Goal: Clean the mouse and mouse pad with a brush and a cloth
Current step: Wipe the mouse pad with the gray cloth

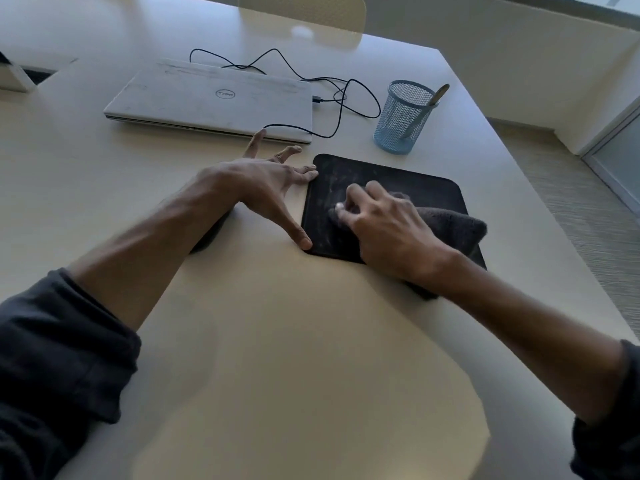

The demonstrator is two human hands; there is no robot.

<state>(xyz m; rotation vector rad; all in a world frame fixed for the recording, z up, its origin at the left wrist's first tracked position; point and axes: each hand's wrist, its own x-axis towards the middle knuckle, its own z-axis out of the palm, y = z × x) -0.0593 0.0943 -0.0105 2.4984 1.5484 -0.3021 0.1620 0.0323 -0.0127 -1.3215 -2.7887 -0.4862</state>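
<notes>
While right hand grips cloth (dark) on mouse pad, left hand splayed — bracing edge

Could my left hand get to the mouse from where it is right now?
Probably yes. The left hand lies spread open, steadying the mouse pad by its left edge, holding nothing. The dark shape that looks like the mouse sits just under that forearm, so pulling the hand back should reach it.

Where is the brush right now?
In the head view, the brush stands tilted in the blue mesh cup at the table's far right, beyond the mouse pad and right of the laptop.
</notes>
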